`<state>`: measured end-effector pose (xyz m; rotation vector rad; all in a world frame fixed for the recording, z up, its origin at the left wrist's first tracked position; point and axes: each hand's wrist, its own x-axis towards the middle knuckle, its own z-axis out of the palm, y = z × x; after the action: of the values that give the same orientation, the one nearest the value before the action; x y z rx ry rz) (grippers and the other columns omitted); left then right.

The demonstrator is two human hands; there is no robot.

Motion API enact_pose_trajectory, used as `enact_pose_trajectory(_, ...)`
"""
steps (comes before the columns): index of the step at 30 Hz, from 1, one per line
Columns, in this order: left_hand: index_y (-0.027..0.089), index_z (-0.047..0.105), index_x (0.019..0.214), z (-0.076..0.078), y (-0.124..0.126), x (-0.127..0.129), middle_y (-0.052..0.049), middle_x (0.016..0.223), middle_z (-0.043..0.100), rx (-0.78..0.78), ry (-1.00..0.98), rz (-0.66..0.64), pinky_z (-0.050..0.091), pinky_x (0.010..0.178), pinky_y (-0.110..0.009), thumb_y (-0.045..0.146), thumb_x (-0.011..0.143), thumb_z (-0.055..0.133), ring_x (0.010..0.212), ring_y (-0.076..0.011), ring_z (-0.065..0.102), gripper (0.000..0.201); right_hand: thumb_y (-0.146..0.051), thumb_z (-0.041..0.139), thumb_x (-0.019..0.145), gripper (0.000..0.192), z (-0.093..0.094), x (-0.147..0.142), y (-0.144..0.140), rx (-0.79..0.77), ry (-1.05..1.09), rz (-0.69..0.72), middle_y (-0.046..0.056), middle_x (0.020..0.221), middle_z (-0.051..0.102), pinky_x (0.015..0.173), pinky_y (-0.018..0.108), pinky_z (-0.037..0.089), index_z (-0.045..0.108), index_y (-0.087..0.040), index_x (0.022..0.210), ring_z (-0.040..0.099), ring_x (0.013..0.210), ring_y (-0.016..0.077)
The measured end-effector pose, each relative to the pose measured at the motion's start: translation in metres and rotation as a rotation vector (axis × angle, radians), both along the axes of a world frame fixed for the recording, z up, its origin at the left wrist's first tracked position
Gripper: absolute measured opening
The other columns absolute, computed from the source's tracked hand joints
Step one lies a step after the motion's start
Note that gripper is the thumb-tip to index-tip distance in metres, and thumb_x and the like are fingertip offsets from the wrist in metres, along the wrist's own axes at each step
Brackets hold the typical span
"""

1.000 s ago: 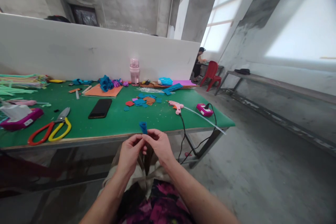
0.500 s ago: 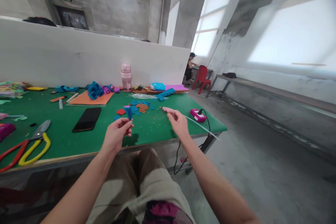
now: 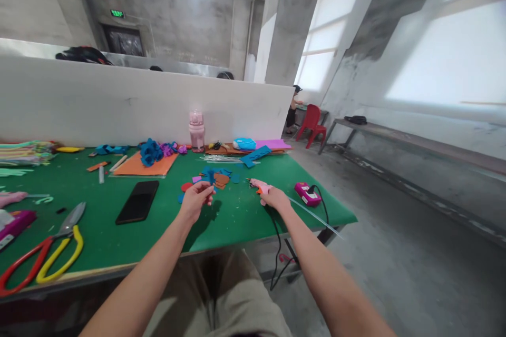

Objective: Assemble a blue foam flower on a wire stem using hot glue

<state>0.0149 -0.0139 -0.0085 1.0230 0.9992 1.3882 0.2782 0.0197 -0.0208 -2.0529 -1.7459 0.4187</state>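
My left hand [image 3: 195, 200] pinches a small rolled blue felt piece [image 3: 208, 177] above the green table [image 3: 98, 247], close to a scatter of blue, orange and red felt cut-outs [image 3: 215, 176]. My right hand [image 3: 273, 198] rests on the pink glue gun [image 3: 260, 186] and closes around its handle; the gun's nozzle points left and its black cord [image 3: 279, 253] hangs over the table's front edge.
A black phone [image 3: 138, 201] lies left of my left hand. Red and yellow shears [image 3: 47, 258] lie at the front left. A pink power strip [image 3: 307, 194] sits by the right edge. A pink bottle [image 3: 196, 130] and felt flowers [image 3: 152, 151] stand before the white partition [image 3: 98, 100]. A person sits by a red chair [image 3: 312, 122] far back.
Both hands have moved from my lap out over the table and apart. The left keeps the blue felt piece; the right has reached the glue gun and taken hold of it.
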Motion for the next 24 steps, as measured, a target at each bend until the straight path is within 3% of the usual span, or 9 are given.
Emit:
enact_pose_trajectory(2,0.013,0.053,0.078,-0.005,0.004,-0.002,0.001,0.060,0.059,0.005,-0.021,-0.016,0.037,0.039,-0.017,0.032,0.057,0.071,0.043,-0.0053,0.048,0.034,-0.027,0.063,0.061,0.010,0.006,-0.003,0.001,-0.040,0.134,-0.002,0.004,0.050,0.059,0.055,0.026,0.040,0.062,-0.018,0.056,0.058,0.056,0.0184)
enact_pose_trajectory(5,0.014,0.053,0.077,-0.012,0.005,-0.005,0.001,0.061,0.059,0.022,-0.038,-0.038,0.036,0.039,-0.017,0.033,0.057,0.070,0.043,-0.0052,0.048,0.033,-0.036,0.057,0.068,0.023,0.014,-0.006,-0.006,-0.085,0.382,-0.007,0.006,0.046,0.056,0.051,0.028,0.043,0.060,-0.015,0.058,0.058,0.050,0.0180)
enact_pose_trajectory(9,0.014,0.052,0.076,-0.019,0.003,-0.008,0.001,0.061,0.059,0.009,-0.054,-0.030,0.036,0.040,-0.017,0.034,0.058,0.070,0.044,-0.0056,0.048,0.032,-0.041,0.053,0.073,0.028,0.021,-0.014,-0.026,-0.098,0.712,0.039,0.008,0.067,0.063,0.056,0.028,0.050,0.058,-0.013,0.076,0.061,0.057,0.0148)
enact_pose_trajectory(13,0.014,0.053,0.078,-0.022,0.003,-0.009,0.000,0.062,0.059,-0.023,-0.042,-0.025,0.036,0.041,-0.018,0.034,0.059,0.070,0.044,-0.0059,0.048,0.033,-0.031,0.066,0.066,0.024,0.024,-0.027,-0.049,-0.105,1.419,0.180,0.003,0.073,0.061,0.069,0.025,0.050,0.056,-0.016,0.082,0.061,0.068,0.0120)
enact_pose_trajectory(15,0.014,0.053,0.078,-0.022,0.002,-0.010,0.000,0.062,0.059,-0.032,-0.031,-0.031,0.036,0.041,-0.018,0.034,0.059,0.070,0.045,-0.0061,0.048,0.032,-0.030,0.065,0.067,0.023,0.023,-0.036,-0.059,-0.199,1.614,0.205,0.002,0.075,0.060,0.062,0.023,0.050,0.057,-0.017,0.083,0.059,0.062,0.0099)
enact_pose_trajectory(18,0.014,0.054,0.079,-0.022,0.002,-0.010,0.000,0.062,0.059,-0.043,-0.022,-0.047,0.037,0.041,-0.018,0.034,0.060,0.069,0.045,-0.0064,0.049,0.032,-0.034,0.059,0.072,0.023,0.018,-0.053,-0.071,-0.292,1.712,0.256,0.002,0.077,0.059,0.042,0.019,0.041,0.058,-0.017,0.087,0.047,0.045,0.0054)
enact_pose_trajectory(24,0.016,0.048,0.092,-0.021,0.002,-0.008,0.002,0.061,0.059,-0.076,-0.047,-0.067,0.037,0.040,-0.017,0.030,0.062,0.068,0.045,-0.0069,0.049,0.040,-0.030,0.063,0.071,0.021,0.014,-0.072,-0.076,-0.254,1.711,0.280,-0.002,0.069,0.052,0.039,0.018,0.033,0.053,-0.019,0.086,0.041,0.043,0.0038)
